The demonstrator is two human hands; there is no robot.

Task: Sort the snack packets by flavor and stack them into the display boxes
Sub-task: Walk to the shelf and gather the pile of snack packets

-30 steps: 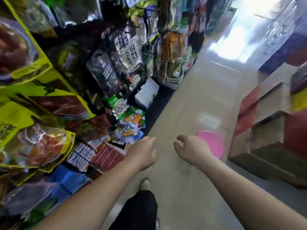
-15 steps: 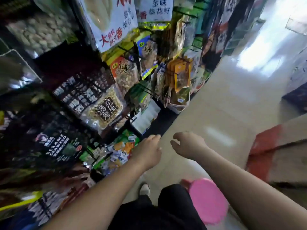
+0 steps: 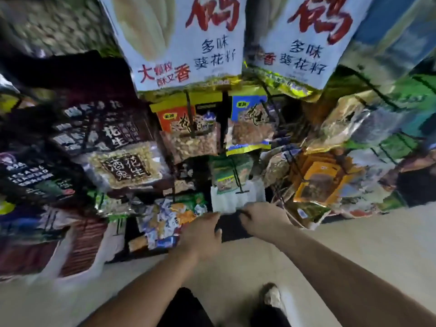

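A pile of small mixed snack packets (image 3: 168, 220), blue, white, orange and green, lies low on the shelf front. My left hand (image 3: 200, 234) reaches toward its right edge, fingers loosely bent and holding nothing. A white display box (image 3: 232, 200) stands just right of the pile. My right hand (image 3: 262, 220) is at the box's lower front edge with fingers curled; whether it grips the box I cannot tell. Red-striped packets (image 3: 80, 246) sit in a box at the lower left.
Hanging racks carry peanut bags (image 3: 127, 168), orange and blue nut bags (image 3: 191, 131) and large sunflower-seed bags (image 3: 181, 41) overhead. Yellow packets (image 3: 318, 182) hang at the right. Beige floor (image 3: 354, 241) lies below, with my leg and shoe (image 3: 271, 298) near the bottom.
The view has turned to face the shelf head-on. Both hands have moved forward, from above the aisle floor to the packet pile and the white box. The pink object is out of sight.
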